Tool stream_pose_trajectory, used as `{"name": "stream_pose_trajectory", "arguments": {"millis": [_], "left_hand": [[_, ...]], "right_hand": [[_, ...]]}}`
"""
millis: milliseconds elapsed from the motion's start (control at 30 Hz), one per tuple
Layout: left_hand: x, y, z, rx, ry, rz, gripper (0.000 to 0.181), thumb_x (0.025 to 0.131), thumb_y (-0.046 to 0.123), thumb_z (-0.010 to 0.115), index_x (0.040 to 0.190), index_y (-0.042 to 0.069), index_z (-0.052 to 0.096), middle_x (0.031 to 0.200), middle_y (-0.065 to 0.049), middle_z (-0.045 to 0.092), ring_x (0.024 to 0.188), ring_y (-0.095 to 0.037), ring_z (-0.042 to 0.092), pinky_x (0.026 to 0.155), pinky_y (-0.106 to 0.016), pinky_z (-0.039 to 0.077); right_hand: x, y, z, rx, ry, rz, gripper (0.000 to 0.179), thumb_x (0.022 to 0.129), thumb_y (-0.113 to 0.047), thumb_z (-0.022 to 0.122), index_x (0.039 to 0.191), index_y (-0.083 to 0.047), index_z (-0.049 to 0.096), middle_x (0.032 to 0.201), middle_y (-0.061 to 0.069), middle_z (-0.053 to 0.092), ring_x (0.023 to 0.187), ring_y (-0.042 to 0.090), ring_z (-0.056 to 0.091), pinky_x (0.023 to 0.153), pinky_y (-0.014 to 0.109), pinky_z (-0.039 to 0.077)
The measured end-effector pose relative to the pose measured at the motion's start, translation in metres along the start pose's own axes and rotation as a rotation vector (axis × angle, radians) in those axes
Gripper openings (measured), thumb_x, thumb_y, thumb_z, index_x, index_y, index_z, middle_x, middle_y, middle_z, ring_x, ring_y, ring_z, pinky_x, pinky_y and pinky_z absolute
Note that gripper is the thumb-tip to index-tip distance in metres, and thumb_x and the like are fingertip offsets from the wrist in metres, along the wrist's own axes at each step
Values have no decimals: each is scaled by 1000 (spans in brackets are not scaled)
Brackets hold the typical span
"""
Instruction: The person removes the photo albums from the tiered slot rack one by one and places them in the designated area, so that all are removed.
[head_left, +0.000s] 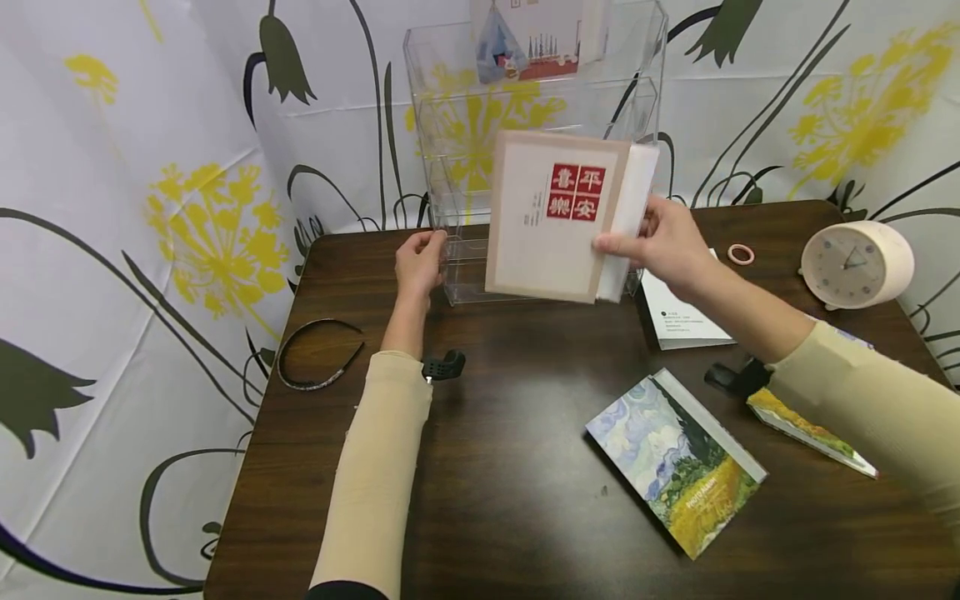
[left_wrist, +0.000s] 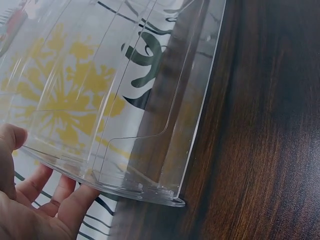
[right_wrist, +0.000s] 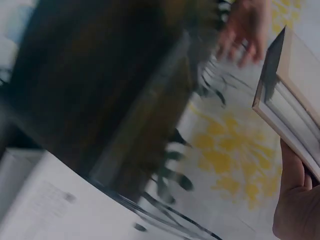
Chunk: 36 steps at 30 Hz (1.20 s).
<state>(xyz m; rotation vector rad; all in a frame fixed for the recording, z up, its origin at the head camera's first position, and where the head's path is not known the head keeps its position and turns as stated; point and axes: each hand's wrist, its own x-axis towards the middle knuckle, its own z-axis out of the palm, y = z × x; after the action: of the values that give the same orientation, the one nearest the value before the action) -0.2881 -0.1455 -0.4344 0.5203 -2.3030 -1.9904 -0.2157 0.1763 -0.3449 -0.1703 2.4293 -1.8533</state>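
Beige and nearly square, a hardcover book with a red panel of Chinese characters on its cover (head_left: 555, 217) is held in front of the rack, off the table (head_left: 510, 433); whether it touches the rack we cannot tell. We see the right hand (head_left: 671, 250) gripping its right edge, thumb on the front and fingers curled behind, closed to the book's thickness. The left hand (head_left: 416, 265) pinches the lower left edge of the tiered clear acrylic rack (head_left: 465, 192), its thumb and fingers on either side of the panel. In the rack's top tier we find an illustrated book with a blue tent on its cover (head_left: 525, 42).

Near the right hand lies a white book with small print (head_left: 682, 312), and beyond it a small pink ring (head_left: 742, 263) and a round cream clock (head_left: 855, 265). Nearer us is a photo album with a painted landscape cover (head_left: 675, 462); a second painted-cover album (head_left: 810, 425) is partly hidden by the right forearm. A dark headband (head_left: 303, 386) lies left of the left forearm.
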Motion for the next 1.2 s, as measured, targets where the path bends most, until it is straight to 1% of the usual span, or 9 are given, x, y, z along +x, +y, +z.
{"name": "stream_pose_trajectory", "arguments": {"millis": [133, 200, 300, 433, 533, 633, 767, 900, 1200], "left_hand": [[0, 1, 0, 8, -8, 7, 34, 93, 37, 61, 114, 12, 66, 96, 0, 55, 100, -24, 56, 79, -40, 54], [0, 2, 0, 9, -7, 9, 34, 93, 37, 61, 114, 12, 66, 97, -1, 56, 104, -27, 56, 79, -40, 54], [1, 1, -1, 0, -6, 13, 34, 93, 37, 61, 114, 11, 66, 98, -2, 56, 107, -30, 55, 80, -41, 54], [3, -2, -1, -9, -11, 15, 34, 94, 38, 61, 114, 11, 65, 99, -1, 55, 109, -30, 54, 83, -43, 53], [3, -3, -1, -18, -17, 13, 35, 94, 39, 61, 115, 12, 65, 100, -1, 55, 109, -30, 54, 86, -45, 53], [3, -3, -1, -28, -22, 6, 34, 94, 39, 61, 115, 12, 65, 100, -1, 55, 107, -28, 53, 87, -45, 52], [3, -3, -1, -24, -16, 3, 33, 94, 38, 61, 114, 12, 66, 97, 0, 54, 105, -26, 54, 83, -42, 53], [1, -3, -1, -30, -22, 3, 32, 94, 37, 61, 113, 11, 65, 96, 0, 54, 106, -28, 55, 83, -42, 53], [0, -2, -1, -35, -29, -6, 34, 94, 37, 61, 115, 11, 65, 98, 0, 55, 108, -27, 54, 86, -45, 52]], "right_hand": [[-18, 28, 13, -13, -80, 148, 54, 85, -16, 79, 127, 4, 53, 111, 19, 69, 88, 18, 69, 71, 36, 59], [-24, 40, 19, -40, -117, 202, 54, 84, -17, 80, 126, 5, 53, 109, 19, 69, 86, 17, 69, 72, 35, 58], [-30, 55, 28, -44, -171, 278, 55, 84, -18, 79, 126, 8, 53, 109, 21, 68, 85, 20, 70, 74, 37, 58], [-35, 72, 44, 42, -234, 387, 55, 84, -15, 79, 127, 9, 52, 109, 20, 67, 87, 25, 71, 76, 41, 58], [-37, 79, 56, 92, -269, 450, 55, 83, -14, 79, 126, 8, 53, 104, 17, 69, 87, 26, 71, 75, 41, 58], [-39, 84, 68, 112, -294, 503, 53, 82, -14, 80, 124, 6, 55, 98, 15, 70, 84, 26, 71, 72, 41, 59], [-39, 89, 80, 148, -326, 575, 49, 83, -14, 79, 121, 6, 55, 94, 13, 70, 81, 25, 71, 72, 40, 59], [-37, 98, 88, 189, -341, 643, 45, 85, -12, 78, 120, 6, 55, 92, 12, 70, 80, 24, 71, 73, 39, 59], [-33, 111, 93, 197, -344, 682, 43, 85, -10, 77, 118, 6, 55, 93, 12, 70, 81, 24, 71, 74, 39, 59]]}}
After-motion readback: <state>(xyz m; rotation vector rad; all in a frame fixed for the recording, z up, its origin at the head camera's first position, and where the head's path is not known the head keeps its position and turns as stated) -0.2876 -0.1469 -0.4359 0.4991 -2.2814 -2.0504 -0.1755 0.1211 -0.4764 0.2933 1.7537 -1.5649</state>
